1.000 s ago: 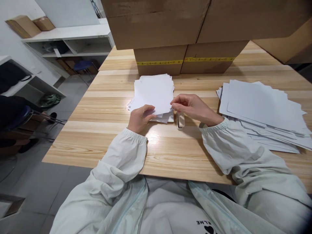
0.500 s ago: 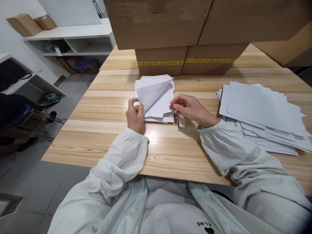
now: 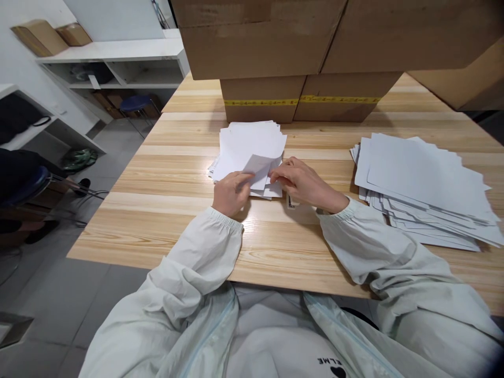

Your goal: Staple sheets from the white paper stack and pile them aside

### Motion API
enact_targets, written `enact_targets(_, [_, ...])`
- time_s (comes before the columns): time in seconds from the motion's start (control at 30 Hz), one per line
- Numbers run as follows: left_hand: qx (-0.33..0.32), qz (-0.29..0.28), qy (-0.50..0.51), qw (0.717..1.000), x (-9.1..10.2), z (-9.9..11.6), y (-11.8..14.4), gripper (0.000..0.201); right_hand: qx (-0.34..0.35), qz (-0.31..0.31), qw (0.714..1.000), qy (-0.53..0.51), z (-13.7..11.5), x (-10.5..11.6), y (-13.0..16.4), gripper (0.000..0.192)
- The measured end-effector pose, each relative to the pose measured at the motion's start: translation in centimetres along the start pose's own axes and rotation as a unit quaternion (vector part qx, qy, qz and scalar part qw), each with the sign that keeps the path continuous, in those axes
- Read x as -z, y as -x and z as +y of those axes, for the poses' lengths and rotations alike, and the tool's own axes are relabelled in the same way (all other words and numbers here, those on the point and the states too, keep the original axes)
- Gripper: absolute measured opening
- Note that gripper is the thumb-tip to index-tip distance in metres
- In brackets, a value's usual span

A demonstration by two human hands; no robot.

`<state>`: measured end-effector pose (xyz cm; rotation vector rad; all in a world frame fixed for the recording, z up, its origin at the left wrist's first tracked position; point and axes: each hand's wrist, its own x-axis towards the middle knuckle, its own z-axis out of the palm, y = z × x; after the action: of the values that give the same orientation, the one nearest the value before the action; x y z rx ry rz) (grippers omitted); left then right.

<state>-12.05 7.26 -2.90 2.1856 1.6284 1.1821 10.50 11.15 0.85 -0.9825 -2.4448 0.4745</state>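
a second, larger spread of white sheets (image 3: 425, 184) is fanned out on the right of the wooden tabletop (image 3: 275, 247). stacked cardboard boxes (image 3: 299, 58) are set along the far edge, the lower ones banded with yellow tape (image 3: 299, 100). white shelving (image 3: 118, 63) is seen at the left wall, with two small boxes (image 3: 51, 35) on top and a blue stool (image 3: 136, 105) beneath.

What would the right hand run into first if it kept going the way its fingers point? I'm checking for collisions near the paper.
The right hand points left across the table. It would probably first meet the folded sheet on the small paper stack, then the left hand; depth is unclear.
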Motion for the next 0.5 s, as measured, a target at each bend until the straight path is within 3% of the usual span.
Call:
enact_targets(0.1, [-0.037,-0.050,-0.014,0.998,-0.2,0.1,0.1,0.031,-0.008,0.003,1.000,-0.013,0.1,0.0,0.0,0.026])
enact_targets(0.17, [-0.042,-0.050,-0.016,0.998,-0.4,0.0,0.1,0.023,-0.009,0.000,1.000,-0.025,0.1,0.0,-0.1,0.025])
enact_targets(0.23, [-0.031,-0.007,-0.016,0.999,-0.4,-0.1,0.1,0.016,-0.011,0.002,0.999,-0.042,0.1,0.1,-0.1,0.023])
enact_targets(0.37, [0.003,0.163,-0.016,0.986,0.0,0.5,0.1,0.021,-0.072,0.047,0.986,-0.145,-0.6,0.3,-0.3,0.017])
enact_targets(0.43, [0.004,0.210,-0.005,0.978,0.3,1.0,0.2,0.025,-0.119,0.063,0.960,-0.246,-1.1,0.6,-0.4,0.018])
enact_targets(0.5, [-0.005,0.209,-0.004,0.978,0.5,1.4,0.4,0.030,-0.171,0.068,0.919,-0.347,-1.5,0.8,-0.5,0.024])
